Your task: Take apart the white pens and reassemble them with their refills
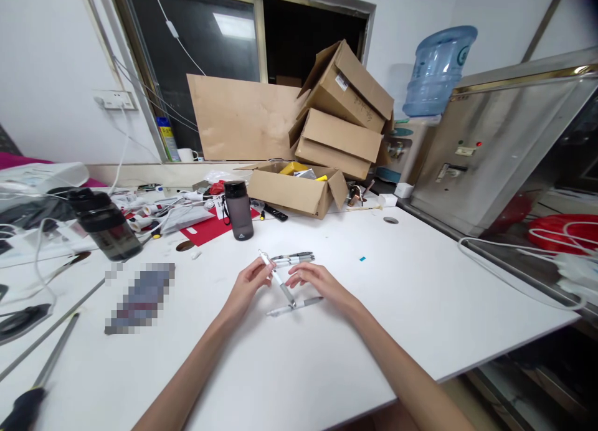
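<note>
My left hand (248, 284) pinches a white and grey pen (281, 283) between thumb and fingertips, tilted with its grey end pointing down toward me. To the right of that pen hovers my right hand (322, 283), its fingers bent and apart, with nothing visible in them. Below the hands one more pen (280, 311), clear with a grey grip, lies across the white table (374, 337); the held pen's lower end overlaps it in view. Just beyond my fingers several similar pens (299, 257) lie side by side, partly hidden by the hands.
A dark bottle (239, 212) stands behind the pens, near an open cardboard box (289, 191). On the left are another bottle (105, 225), a screwdriver (51, 356) and tangled cables. A metal cabinet (504, 151) borders the right side. A small blue piece (362, 258) lies right of the pens.
</note>
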Motion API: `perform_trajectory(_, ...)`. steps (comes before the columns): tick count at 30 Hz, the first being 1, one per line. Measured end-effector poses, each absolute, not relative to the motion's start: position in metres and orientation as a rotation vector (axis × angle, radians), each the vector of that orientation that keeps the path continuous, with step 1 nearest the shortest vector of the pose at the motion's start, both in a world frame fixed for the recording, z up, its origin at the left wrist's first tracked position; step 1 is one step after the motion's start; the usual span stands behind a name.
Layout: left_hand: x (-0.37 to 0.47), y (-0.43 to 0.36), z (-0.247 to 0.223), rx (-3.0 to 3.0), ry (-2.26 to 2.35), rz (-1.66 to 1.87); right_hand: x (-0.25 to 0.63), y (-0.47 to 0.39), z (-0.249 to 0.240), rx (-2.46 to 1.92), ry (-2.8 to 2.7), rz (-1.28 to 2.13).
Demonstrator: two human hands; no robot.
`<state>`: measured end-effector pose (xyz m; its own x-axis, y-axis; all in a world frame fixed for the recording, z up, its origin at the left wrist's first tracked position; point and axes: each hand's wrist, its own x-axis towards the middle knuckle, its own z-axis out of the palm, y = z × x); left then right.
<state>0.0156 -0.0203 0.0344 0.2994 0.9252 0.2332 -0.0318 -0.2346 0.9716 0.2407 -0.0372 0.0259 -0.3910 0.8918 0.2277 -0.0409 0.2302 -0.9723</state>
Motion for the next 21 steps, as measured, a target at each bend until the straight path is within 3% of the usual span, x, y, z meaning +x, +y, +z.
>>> perform_trajectory(13,0.026,-0.032,0.037,1.797,0.836,0.761,0.226,-0.044,0.029,-0.796,-1.576,1.156)
perform_trajectory(21,0.025,-0.034,0.036,1.850,0.890,0.723,0.233,-0.038,0.031,-0.856,-1.317,1.044)
